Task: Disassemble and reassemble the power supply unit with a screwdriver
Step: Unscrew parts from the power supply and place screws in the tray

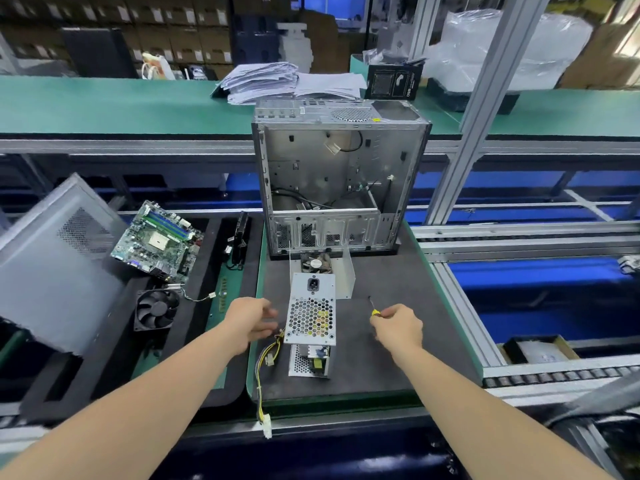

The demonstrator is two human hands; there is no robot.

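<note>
Grey mat (381, 358) — open strip between power supply unit (311, 318) and screwdriver (374, 310)

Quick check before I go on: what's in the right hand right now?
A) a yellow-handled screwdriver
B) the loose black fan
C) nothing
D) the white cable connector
A: the right hand pinches the yellow-handled screwdriver, tip pointing up and away from the person, held apart from the power supply unit to its left.

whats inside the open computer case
Inside the computer case only loose black cables and a pale connector show against bare metal. Its lower bay is hidden behind the perforated bracket.
</note>
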